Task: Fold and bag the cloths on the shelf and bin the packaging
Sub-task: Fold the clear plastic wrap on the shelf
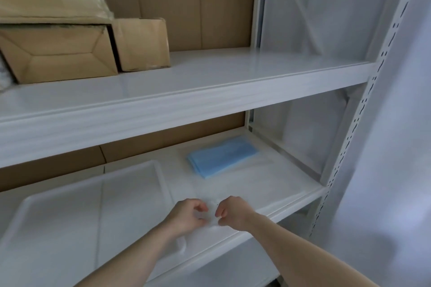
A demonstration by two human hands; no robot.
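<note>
A folded light-blue cloth (pixel 222 155) lies flat towards the back right of the lower shelf (pixel 291 184). Near the shelf's front edge, my left hand (pixel 187 214) and my right hand (pixel 232 212) are close together. Both pinch a piece of clear plastic packaging (pixel 211 213) that spreads thin and nearly invisible over the shelf between my hands and the cloth. My fingers are curled round its near edge.
A white plastic tray (pixel 70 221) fills the left of the lower shelf. On the upper shelf (pixel 210 86) stand two cardboard boxes (pixel 140 44) with a wrapped bundle on top. A perforated upright (pixel 363 109) and a white plastic sheet (pixel 396 147) stand at the right.
</note>
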